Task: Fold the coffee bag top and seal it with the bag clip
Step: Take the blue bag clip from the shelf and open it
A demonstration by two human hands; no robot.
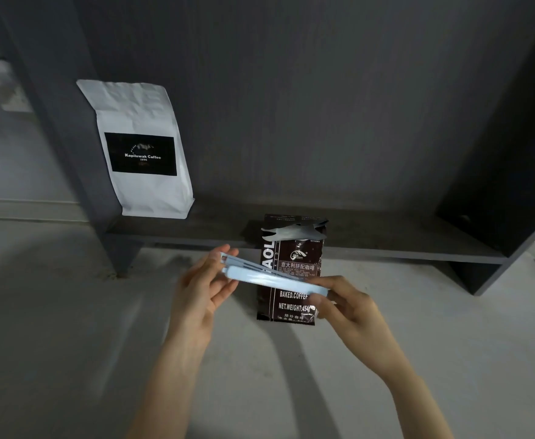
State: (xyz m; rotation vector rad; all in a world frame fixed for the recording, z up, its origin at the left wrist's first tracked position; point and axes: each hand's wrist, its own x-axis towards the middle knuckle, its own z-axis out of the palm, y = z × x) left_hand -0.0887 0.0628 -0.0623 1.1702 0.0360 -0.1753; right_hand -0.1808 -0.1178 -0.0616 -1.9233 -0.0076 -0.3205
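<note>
A dark brown coffee bag (294, 258) stands upright on the pale counter against the front edge of a low shelf. Its torn top is open and shows silver lining. In front of the bag I hold a long light-blue bag clip (269, 277) with both hands. My left hand (204, 286) grips the clip's left end, where its two arms are spread slightly apart. My right hand (343, 299) pinches the right end, which looks like the hinged end. The clip hangs in the air across the bag's middle, apart from the bag's top.
A white coffee bag (139, 147) with a black label leans against the back panel on the dark shelf (386, 245). Dark upright panels stand at the left (57, 122) and right (506, 185). The pale counter (70, 343) stretches below my arms.
</note>
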